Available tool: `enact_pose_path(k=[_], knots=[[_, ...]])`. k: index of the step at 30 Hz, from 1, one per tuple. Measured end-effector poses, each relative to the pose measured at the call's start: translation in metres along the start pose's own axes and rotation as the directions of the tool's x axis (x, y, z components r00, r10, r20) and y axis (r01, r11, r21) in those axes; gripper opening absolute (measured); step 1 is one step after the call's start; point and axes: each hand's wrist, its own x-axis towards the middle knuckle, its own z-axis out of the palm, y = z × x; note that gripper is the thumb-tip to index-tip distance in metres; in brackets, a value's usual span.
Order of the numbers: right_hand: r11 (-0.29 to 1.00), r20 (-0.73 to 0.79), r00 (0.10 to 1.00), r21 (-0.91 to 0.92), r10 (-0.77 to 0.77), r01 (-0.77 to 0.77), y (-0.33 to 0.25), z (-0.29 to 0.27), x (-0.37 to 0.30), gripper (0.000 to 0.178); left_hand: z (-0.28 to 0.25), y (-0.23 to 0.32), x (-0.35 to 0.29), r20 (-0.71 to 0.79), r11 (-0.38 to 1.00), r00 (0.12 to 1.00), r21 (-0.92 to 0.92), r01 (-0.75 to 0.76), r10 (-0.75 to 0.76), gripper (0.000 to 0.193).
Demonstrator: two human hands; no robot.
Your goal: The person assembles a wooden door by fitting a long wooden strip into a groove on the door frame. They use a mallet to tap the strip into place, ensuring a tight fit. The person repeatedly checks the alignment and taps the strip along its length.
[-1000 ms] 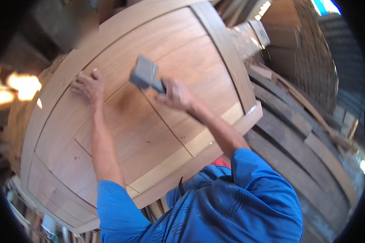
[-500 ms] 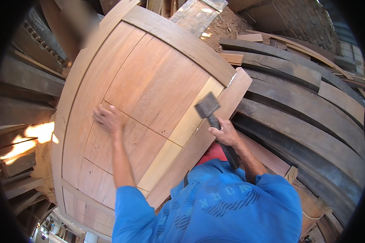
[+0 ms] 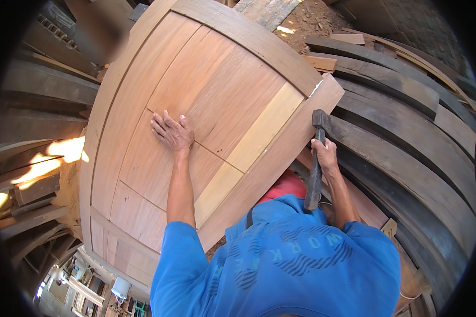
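"What is closest to you?"

"My blue shirt (image 3: 296, 259). Beyond it, my right hand (image 3: 327, 153) grips a dark hammer (image 3: 314, 179) by its handle, head away from me, near the edge of a framed wooden panel (image 3: 238, 90)."

"And your left?"

"My left hand (image 3: 174, 134) rests on that panel, fingers slightly spread."

"Farther off?"

"Dark planks (image 3: 391, 150) lie stacked to the right."

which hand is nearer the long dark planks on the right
Right: the right hand, gripping a hammer, is close beside the long dark planks. The left hand is farther left of them, fingers spread on the framed wooden panel.
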Motion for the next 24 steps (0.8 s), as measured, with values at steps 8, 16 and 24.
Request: enact_pose_path(k=[8, 16, 24], knots=[[0.989, -0.024, 1.0, 0.15, 0.02, -0.016, 0.04, 0.036, 0.018, 0.018, -0.005, 0.001, 0.0, 0.03, 1.0, 0.999, 0.022, 0.01, -0.011, 0.074], [0.723, 0.204, 0.975, 0.66, 0.088, -0.203, 0.022, -0.002, -0.008, 0.016, -0.013, -0.029, 0.073, 0.08, 0.998, 0.996, -0.044, -0.034, 0.037, 0.074], [0.634, 0.324, 0.759, 0.419, 0.564, -0.65, 0.064, -0.072, -0.049, 0.021, 0.021, -0.068, 0.22, 0.002, 0.986, 0.996, 0.137, -0.091, 0.092, 0.067]])
